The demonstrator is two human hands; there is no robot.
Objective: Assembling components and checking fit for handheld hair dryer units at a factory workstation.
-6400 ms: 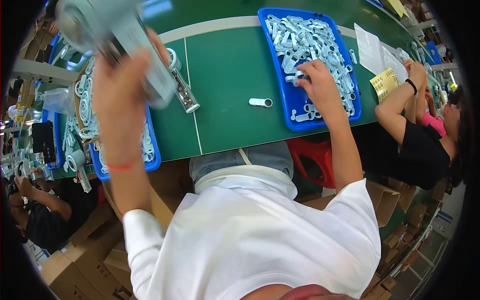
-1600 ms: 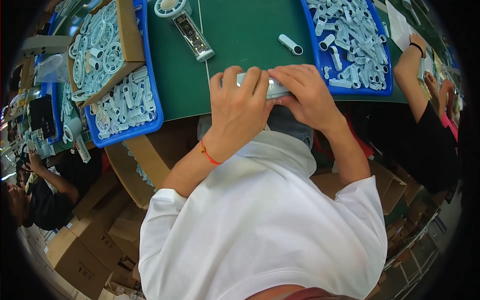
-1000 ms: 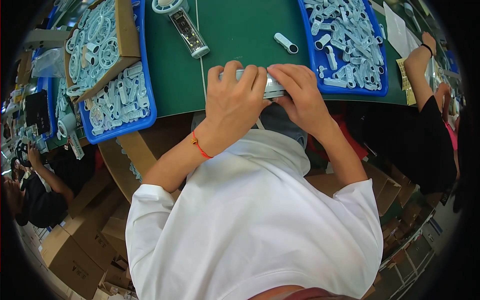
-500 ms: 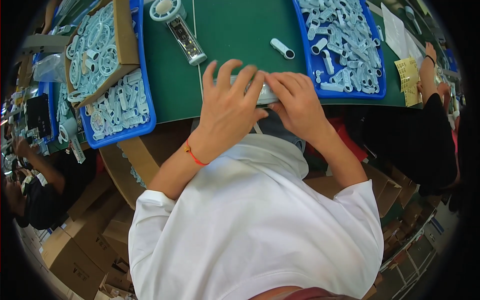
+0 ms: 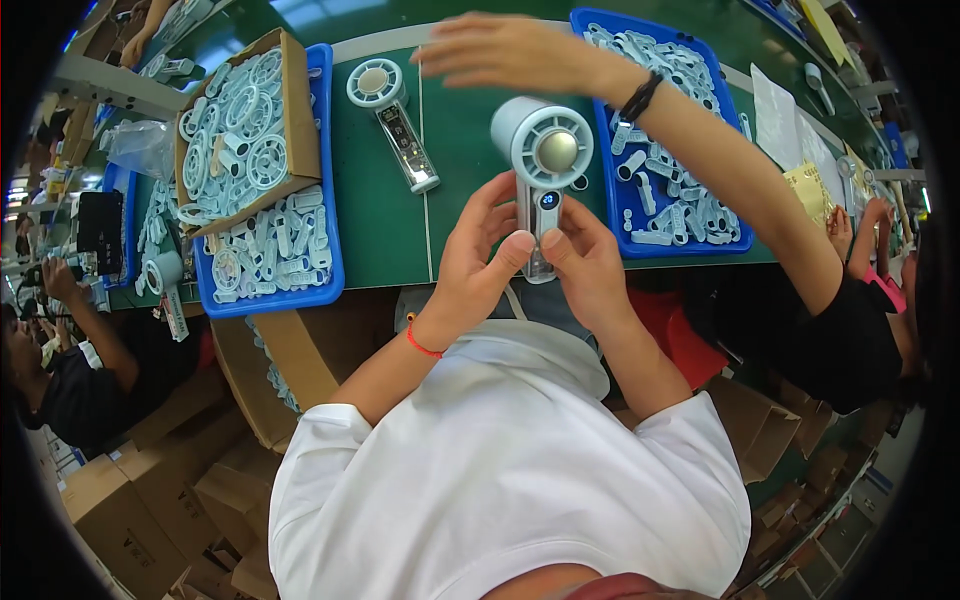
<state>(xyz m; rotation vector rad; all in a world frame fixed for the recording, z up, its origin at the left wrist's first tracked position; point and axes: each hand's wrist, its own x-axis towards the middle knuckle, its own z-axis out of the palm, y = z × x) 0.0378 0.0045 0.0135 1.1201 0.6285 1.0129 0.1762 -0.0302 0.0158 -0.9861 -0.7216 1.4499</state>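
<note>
Hands hold one small white fan (image 5: 545, 175) by its handle: left hand (image 5: 480, 265) and right hand (image 5: 590, 270) both pinch it tight above the green table (image 5: 385, 225).

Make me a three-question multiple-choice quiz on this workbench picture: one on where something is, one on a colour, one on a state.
1. Where does the second handheld fan lie?
A. on the green table
B. in a blue tray
C. on the floor

2. What colour is the band on the left wrist?
A. black
B. red
C. yellow

3. How is the pale handheld fan held?
A. by the left hand alone
B. by both hands
C. by neither hand

Answers: 1 A, it rests on bare green surface beside the tray. 2 B, the wristband is red. 3 B, the right hand grips its handle too.
</note>
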